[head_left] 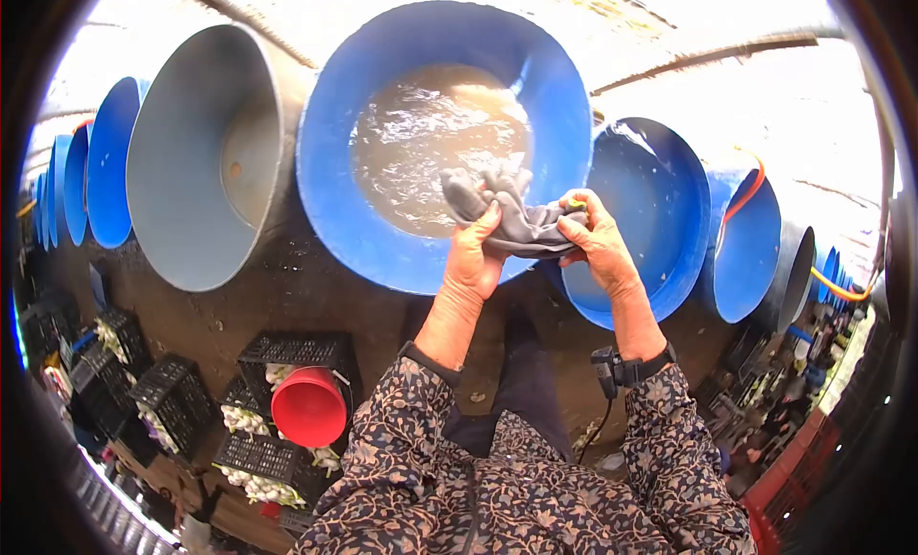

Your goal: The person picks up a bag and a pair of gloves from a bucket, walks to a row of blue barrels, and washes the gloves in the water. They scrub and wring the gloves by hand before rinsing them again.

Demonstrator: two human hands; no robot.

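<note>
Head view: a wet grey cloth [512, 220] is gripped by both hands above the near rim of a blue tub [330, 211] of murky water [430, 144].

The left hand [473, 259] is closed around the cloth's left end, fingers curled over it; the right hand [595, 241] is pinched shut on the right end, thumb pressed on top. The cloth is bunched and stretched between them, held clear of the water. The step in hand is judged to be wringing or rubbing the cloth after a rinse. A counter-twist of the two wrists, kept over the tub so that drips fall inside, is what the next move appears to call for. A red bucket [308, 407] and black crates [172, 397] are seen lower left.
</note>
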